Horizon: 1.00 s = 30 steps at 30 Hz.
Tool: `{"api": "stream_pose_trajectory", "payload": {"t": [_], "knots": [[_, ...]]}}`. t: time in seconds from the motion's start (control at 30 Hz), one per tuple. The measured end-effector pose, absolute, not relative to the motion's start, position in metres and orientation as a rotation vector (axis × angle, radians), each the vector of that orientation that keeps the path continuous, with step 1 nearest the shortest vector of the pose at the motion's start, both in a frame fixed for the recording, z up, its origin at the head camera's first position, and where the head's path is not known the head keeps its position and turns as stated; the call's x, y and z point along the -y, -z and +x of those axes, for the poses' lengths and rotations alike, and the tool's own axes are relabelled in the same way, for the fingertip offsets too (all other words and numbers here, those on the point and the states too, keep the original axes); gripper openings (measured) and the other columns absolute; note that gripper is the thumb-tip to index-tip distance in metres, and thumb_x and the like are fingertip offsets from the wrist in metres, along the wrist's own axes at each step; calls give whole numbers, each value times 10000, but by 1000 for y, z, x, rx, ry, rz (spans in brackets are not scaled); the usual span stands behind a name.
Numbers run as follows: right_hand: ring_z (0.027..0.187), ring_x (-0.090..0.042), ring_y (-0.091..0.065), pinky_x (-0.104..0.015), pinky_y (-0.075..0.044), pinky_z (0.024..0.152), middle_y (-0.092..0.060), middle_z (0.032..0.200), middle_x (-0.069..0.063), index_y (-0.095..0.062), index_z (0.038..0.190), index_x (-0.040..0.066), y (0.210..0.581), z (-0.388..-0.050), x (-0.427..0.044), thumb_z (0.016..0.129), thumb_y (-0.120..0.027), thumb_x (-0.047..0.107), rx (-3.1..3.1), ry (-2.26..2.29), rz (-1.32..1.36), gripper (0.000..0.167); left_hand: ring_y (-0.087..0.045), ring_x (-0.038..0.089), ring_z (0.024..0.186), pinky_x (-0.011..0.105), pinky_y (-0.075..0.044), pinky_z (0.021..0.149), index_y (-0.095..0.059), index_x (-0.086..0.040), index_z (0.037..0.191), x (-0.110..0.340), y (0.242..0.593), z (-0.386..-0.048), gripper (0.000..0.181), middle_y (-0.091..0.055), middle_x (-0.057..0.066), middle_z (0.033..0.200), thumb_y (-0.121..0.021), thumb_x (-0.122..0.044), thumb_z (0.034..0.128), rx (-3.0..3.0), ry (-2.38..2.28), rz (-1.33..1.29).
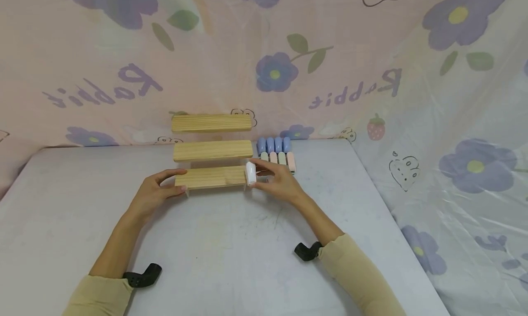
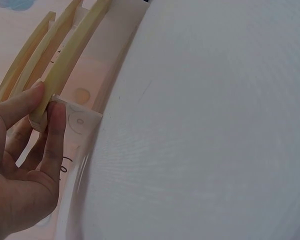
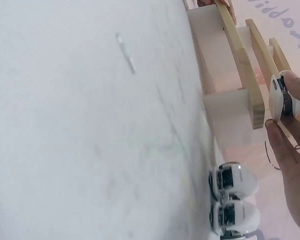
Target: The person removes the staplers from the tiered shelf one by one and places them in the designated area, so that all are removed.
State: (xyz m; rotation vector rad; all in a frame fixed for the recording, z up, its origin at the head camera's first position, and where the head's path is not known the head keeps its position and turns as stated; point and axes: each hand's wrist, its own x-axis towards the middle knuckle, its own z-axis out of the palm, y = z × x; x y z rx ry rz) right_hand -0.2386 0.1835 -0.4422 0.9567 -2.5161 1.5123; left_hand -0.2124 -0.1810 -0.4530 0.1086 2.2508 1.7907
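Observation:
A three-tier rack has pale wooden boards on whitish supports. My left hand point(image 1: 150, 194) pinches the left end of its lowest board point(image 1: 212, 177), thumb on one face and fingers on the other, as the left wrist view shows. Between thumb and fingers, my right hand point(image 1: 282, 184) holds a small white object point(image 1: 250, 174) at that board's right end. The right wrist view shows the object point(image 3: 275, 102) with a white shell and a dark middle, perhaps a mini stapler. Whether it touches the board, I cannot tell.
Behind my right hand stand several small blue pieces point(image 1: 270, 145) in a row, with green and pink pieces point(image 1: 290, 161) in front of them. A white cloth covers the table point(image 1: 214, 261). A flowered curtain point(image 1: 231, 54) hangs behind the rack.

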Motion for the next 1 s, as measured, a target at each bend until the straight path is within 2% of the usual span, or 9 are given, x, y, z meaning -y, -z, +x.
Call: {"api": "stream_pose_trajectory", "payload": {"t": [0.13,0.33,0.4,0.6,0.83,1.0], "knots": [[1057,-305,-663,-420,-518,926,-631,1303,-163,-556,1383,-7,441,-238,-191,784,-830,5,2517,-1528,932,659,-681,67,984,554,-218,1144,-520,-70,1433,182,454,-212,666,-158,141,1633,-804,-248,858,-2245,-1801,113],[1057,-373,-654,-538,-499,913,-654,1213,-239,-533,1368,-84,424,-224,-200,797,-806,-30,2581,-1498,881,636,-598,172,1189,566,-222,1139,-512,-76,1441,183,457,-208,669,-154,139,1635,-801,-246,862,-2251,-1772,104],[1047,-364,-661,-540,-502,901,-662,1191,-243,-537,1361,-91,418,-218,-204,794,-808,-31,2598,-1474,864,631,-615,166,1165,565,-230,1136,-509,-73,1444,182,457,-208,671,-153,150,1633,-798,-247,864,-2248,-1771,106],[1091,-385,-645,-558,-488,918,-627,1266,-249,-519,1387,-74,411,-213,-219,806,-789,-47,2616,-1534,796,641,-671,41,991,548,-247,1133,-504,-71,1446,181,455,-209,665,-187,166,1622,-789,-250,873,-2246,-1784,118],[1116,-370,-638,-558,-479,934,-604,1320,-213,-508,1422,-14,433,-227,-243,808,-798,-23,2630,-1493,755,680,-687,68,977,531,-269,1125,-505,-85,1450,181,455,-213,668,-185,160,1622,-790,-260,871,-2249,-1786,125],[1117,-322,-648,-503,-496,934,-598,1348,-171,-533,1419,31,442,-228,-255,806,-811,15,2614,-1500,755,673,-690,83,984,502,-308,1109,-506,-88,1450,182,455,-214,668,-329,189,1564,-791,-256,870,-2241,-1781,128]]}}
